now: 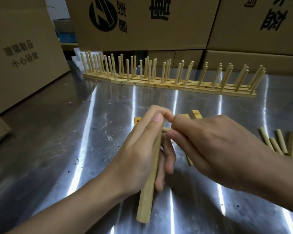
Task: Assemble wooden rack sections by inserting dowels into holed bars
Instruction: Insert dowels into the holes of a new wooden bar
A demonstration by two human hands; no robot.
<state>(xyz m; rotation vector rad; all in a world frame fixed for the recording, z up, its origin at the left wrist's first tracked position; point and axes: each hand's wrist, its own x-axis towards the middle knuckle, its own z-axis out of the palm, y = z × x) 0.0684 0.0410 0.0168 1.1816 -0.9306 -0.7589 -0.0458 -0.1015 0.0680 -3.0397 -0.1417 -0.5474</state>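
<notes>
Gripping a wooden bar (148, 191) at frame centre, left hand (139, 149) curls round it — right hand (210, 146) pinches a dowel (167, 129) at its side; finished racks (167, 76) stand behind.

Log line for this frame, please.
step: dowel meeting bar | left hand: grips bar | right hand: pinches dowel | finished rack sections: back of table
</notes>
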